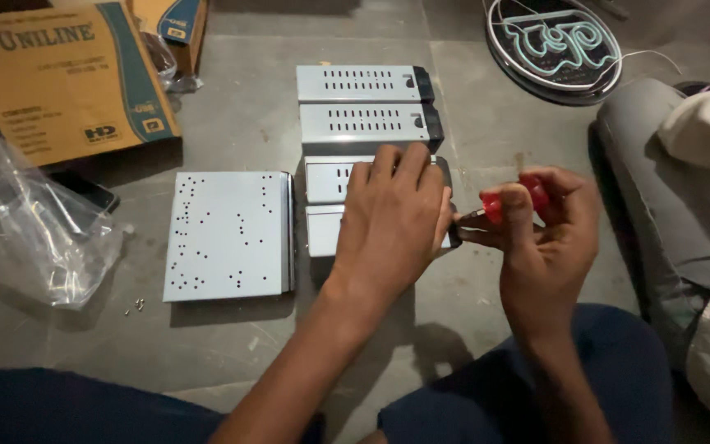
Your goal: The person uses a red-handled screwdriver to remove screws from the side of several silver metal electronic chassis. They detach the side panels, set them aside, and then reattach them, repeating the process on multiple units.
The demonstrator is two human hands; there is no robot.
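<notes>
Blue knees: dark blue trouser legs (536, 386) fill the bottom edge, floor level.
Left hand: left hand (392, 218) lies flat, fingers spread and pressing down on the nearest silver slotted metal box (322, 230).
Right hand: right hand (540, 234) has its fingers curled tight round a red-handled screwdriver (515, 201), tip at the box's right end.
Beside: flat perforated grey metal plate (228, 234) on the concrete, clear plastic bag (26, 222) further left.
Beyond: three more matching boxes (363, 103) in a row.
Far: yellow cardboard carton (67, 74), round neon sign (554, 45).
</notes>
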